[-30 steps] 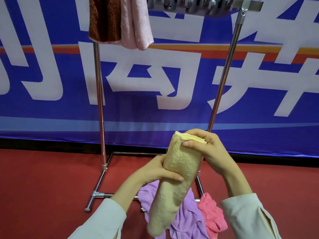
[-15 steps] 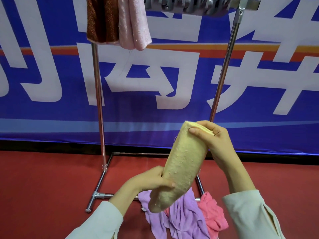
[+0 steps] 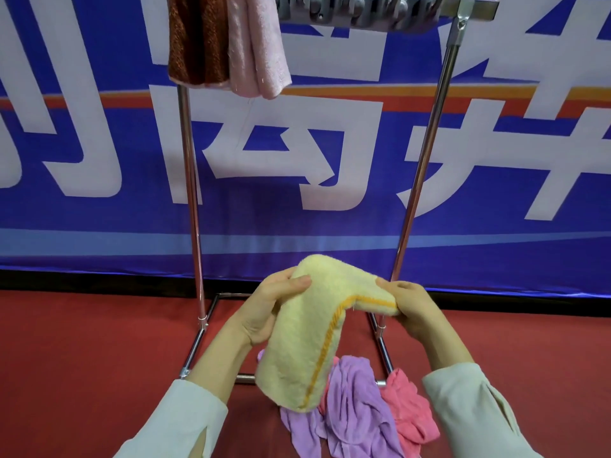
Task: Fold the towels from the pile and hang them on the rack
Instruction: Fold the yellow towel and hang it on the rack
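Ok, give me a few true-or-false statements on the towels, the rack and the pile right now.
The left grip and right grip both hold the yellow towel. True.
A brown towel and a pale pink towel hang on the rack. True.
The yellow towel hangs on the rack. False: it is held, not hung.
Only green towels lie on the floor. False: a purple towel and a bright pink towel lie there.

We see a left hand [image 3: 264, 312] and right hand [image 3: 413, 309], both bare, forearms uncovered up to loose pale off-white long sleeves: left sleeve [image 3: 178, 421] with a slit in its cuff's near edge, right sleeve [image 3: 469, 411] with a creased fold near its cuff.
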The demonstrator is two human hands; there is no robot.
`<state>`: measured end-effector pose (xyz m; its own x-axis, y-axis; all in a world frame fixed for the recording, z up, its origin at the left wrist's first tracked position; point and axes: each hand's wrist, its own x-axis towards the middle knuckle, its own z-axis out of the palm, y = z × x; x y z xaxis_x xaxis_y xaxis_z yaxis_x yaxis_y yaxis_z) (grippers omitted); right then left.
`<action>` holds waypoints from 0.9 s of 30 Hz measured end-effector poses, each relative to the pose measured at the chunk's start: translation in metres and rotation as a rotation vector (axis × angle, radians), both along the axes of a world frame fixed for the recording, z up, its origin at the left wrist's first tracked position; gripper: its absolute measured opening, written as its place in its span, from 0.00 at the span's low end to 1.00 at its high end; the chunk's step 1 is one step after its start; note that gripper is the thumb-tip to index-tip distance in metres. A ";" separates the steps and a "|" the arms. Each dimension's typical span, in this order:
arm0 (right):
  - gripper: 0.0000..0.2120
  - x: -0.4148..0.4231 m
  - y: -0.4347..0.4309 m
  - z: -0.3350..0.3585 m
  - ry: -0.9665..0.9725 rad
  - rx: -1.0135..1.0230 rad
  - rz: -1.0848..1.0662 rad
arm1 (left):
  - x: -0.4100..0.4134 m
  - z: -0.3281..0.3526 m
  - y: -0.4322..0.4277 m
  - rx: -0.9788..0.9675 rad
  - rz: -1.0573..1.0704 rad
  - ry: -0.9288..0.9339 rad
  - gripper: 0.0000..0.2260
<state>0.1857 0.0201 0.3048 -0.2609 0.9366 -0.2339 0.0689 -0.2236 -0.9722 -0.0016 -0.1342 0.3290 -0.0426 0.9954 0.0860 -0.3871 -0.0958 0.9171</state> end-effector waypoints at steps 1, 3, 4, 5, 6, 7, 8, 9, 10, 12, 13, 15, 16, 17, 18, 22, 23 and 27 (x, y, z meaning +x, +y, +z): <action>0.08 -0.003 -0.002 -0.003 -0.039 0.003 0.026 | 0.002 0.003 0.000 0.017 0.007 -0.016 0.18; 0.06 -0.007 -0.007 -0.007 -0.109 -0.001 0.066 | 0.004 0.007 0.000 0.037 0.035 -0.054 0.16; 0.07 -0.007 -0.010 -0.007 -0.136 -0.008 0.086 | 0.005 0.009 0.002 0.042 0.049 -0.063 0.15; 0.08 -0.007 -0.013 -0.007 -0.153 -0.013 0.109 | 0.007 0.012 0.002 0.037 0.060 -0.068 0.14; 0.11 -0.006 -0.017 -0.006 -0.168 -0.017 0.141 | 0.007 0.013 0.002 0.029 0.071 -0.065 0.14; 0.13 -0.005 -0.021 -0.003 -0.177 -0.030 0.178 | 0.009 0.015 0.002 0.018 0.080 -0.071 0.14; 0.13 -0.005 -0.025 0.000 -0.213 -0.040 0.218 | 0.009 0.015 0.003 0.009 0.092 -0.071 0.15; 0.14 -0.005 -0.030 0.005 -0.277 -0.043 0.253 | 0.010 0.017 0.003 -0.003 0.105 -0.068 0.15; 0.16 -0.005 -0.034 0.009 -0.345 -0.043 0.291 | 0.011 0.016 0.004 -0.013 0.118 -0.057 0.14; 0.24 -0.007 -0.040 0.017 -0.356 -0.056 0.374 | 0.011 0.014 0.006 -0.032 0.134 -0.027 0.14; 0.27 -0.009 -0.042 0.020 -0.283 -0.059 0.400 | 0.011 0.013 0.006 -0.038 0.135 -0.011 0.13; 0.29 -0.014 -0.046 0.024 -0.074 -0.036 0.434 | 0.010 0.011 0.007 -0.040 0.122 0.016 0.13; 0.28 -0.016 -0.047 0.026 0.004 -0.010 0.451 | 0.010 0.010 0.007 -0.038 0.116 0.025 0.12; 0.25 -0.018 -0.050 0.029 0.052 0.027 0.470 | 0.010 0.010 0.008 -0.036 0.118 0.034 0.12; 0.23 -0.019 -0.052 0.030 0.078 0.070 0.492 | 0.009 0.009 0.008 -0.034 0.127 0.045 0.12; 0.24 -0.016 -0.053 0.032 0.264 0.129 0.533 | 0.006 0.007 0.010 -0.032 0.164 0.056 0.13; 0.26 -0.015 -0.053 0.032 0.295 0.153 0.535 | 0.006 0.007 0.009 -0.029 0.177 0.052 0.13; 0.15 -0.022 -0.054 0.032 0.258 0.267 0.359 | 0.009 0.006 0.012 -0.035 0.401 0.118 0.16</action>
